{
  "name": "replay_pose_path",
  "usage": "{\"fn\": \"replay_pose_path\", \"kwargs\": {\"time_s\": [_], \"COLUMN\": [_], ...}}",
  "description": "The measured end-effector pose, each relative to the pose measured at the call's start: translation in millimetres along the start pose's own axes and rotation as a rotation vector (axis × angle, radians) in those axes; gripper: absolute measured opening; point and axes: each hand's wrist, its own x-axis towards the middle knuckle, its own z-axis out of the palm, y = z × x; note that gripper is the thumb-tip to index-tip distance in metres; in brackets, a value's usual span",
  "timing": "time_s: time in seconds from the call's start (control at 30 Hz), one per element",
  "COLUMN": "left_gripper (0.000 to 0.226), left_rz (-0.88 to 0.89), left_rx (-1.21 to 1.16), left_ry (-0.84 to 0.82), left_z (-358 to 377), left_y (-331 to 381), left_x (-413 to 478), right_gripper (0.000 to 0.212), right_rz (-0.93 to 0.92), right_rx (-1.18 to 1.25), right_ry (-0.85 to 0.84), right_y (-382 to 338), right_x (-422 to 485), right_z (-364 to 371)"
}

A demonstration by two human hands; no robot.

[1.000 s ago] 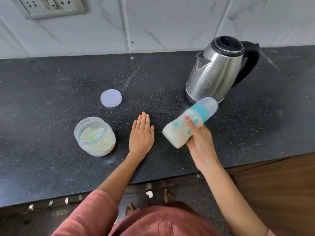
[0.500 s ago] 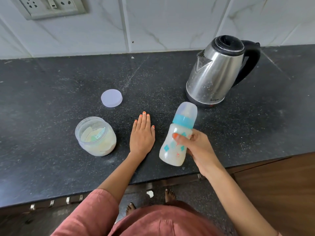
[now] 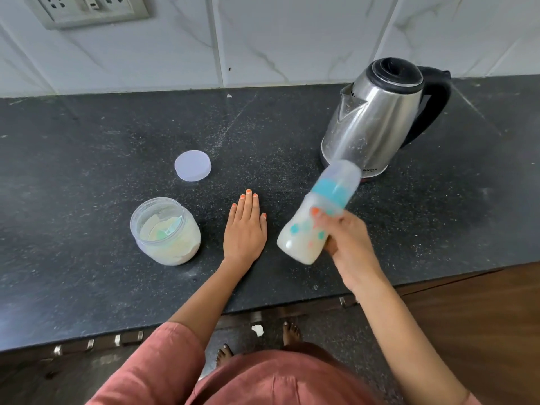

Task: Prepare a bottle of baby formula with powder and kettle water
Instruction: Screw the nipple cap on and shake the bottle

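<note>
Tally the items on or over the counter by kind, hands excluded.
Kettle: 1
Baby bottle, held in the right hand: 1
Powder jar, open: 1
Scoop inside the jar: 1
Loose lid: 1
Total: 5

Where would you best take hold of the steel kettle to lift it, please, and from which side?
Take the kettle by its black loop handle, coming from the right. The handle arches out opposite the spout, which points left, and the gap inside it leaves room for a full wrap; the steel body is broad and smooth. The right hand, nearest it, holds the baby bottle.
</note>
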Motion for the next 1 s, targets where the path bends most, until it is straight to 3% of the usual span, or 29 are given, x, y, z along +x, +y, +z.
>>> {"fn": "replay_pose_path", "kwargs": {"time_s": [0.1,0.23,0.3,0.47,0.6,0.73,0.87,1.0], "left_gripper": [0.051,0.051,0.051,0.051,0.051,0.051,0.051,0.051], "left_rz": [0.001,0.000,0.000,-0.005,0.000,-0.003,-0.007,-0.006], "left_rx": [-0.009,0.002,0.012,-0.002,-0.007,-0.008,0.003,-0.006], "left_ry": [0.018,0.002,-0.001,0.003,0.006,0.006,0.001,0.003], "left_z": [-1,0,0,-3,-3,-3,-2,-2], "left_y": [1,0,1,2,2,2,2,2], "left_x": [-1,0,0,0,-1,-1,-1,0], "right_gripper": [0.012,0.012,0.014,0.021,0.036,0.093,0.069,0.071], "right_rz": [-0.066,0.004,0.054,0.158,0.197,0.283,0.241,0.165], "right_rx": [0.291,-0.018,-0.026,0.490,0.548,0.617,0.484,0.364], "right_ry": [0.138,0.005,-0.042,-0.041,-0.096,-0.154,-0.242,-0.293], "right_y": [-5,4,6,-1,-2,-2,-5,-13], "right_x": [11,1,-2,8,15,21,21,16], "right_z": [0,3,0,-7,-14,-23,-28,-30]}}
